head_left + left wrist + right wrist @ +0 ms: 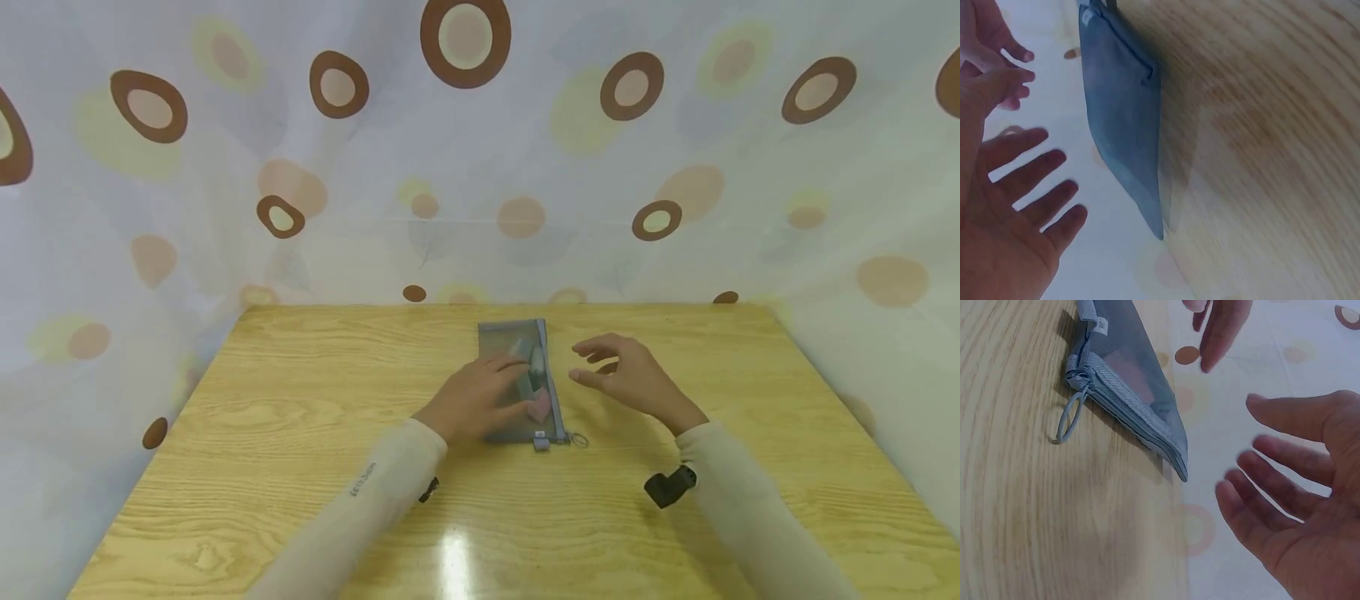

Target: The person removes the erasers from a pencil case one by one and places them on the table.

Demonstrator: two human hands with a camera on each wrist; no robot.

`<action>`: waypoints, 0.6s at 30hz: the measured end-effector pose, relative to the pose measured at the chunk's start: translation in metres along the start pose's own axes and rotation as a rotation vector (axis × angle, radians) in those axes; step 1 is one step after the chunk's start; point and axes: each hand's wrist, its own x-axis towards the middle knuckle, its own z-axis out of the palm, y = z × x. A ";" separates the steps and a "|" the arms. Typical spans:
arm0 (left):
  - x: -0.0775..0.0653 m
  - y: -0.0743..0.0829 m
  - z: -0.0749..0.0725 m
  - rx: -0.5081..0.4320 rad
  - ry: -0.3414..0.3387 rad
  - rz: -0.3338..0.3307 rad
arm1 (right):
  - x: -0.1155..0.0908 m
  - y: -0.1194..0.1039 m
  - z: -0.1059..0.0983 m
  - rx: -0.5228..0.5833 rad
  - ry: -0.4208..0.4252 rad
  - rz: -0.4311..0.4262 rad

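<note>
Dotted white sheeting (480, 150) behind pale wood-grain worktop (300, 400). Grey-blue translucent zippered pouch (1121, 106) lies near far edge, centre, pink object (539, 406) inside. Left hand (480, 396) hovers over it, fingers spread; right hand (633, 377) just right, fingers relaxed. Both grasp nothing.

A pale sheet (465, 142) patterned in brown, peach and yellow borders the wood-grain desk (322, 379) on three sides.

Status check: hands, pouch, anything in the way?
Left hand open over pouch; right hand open, off its right side. Pouch lying on table, pink item inside. Left hand partly blocks head view.
</note>
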 end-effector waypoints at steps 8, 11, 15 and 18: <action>0.008 0.007 0.016 -0.009 -0.126 0.050 | -0.005 0.006 0.001 -0.013 -0.229 -0.051; 0.009 0.007 0.021 0.024 -0.143 0.044 | -0.007 0.008 0.005 -0.006 -0.295 -0.056; 0.009 0.007 0.025 0.059 -0.156 0.040 | -0.010 0.010 0.009 0.001 -0.366 -0.053; 0.009 0.009 0.025 0.062 -0.160 0.039 | -0.012 0.012 0.012 -0.013 -0.387 -0.045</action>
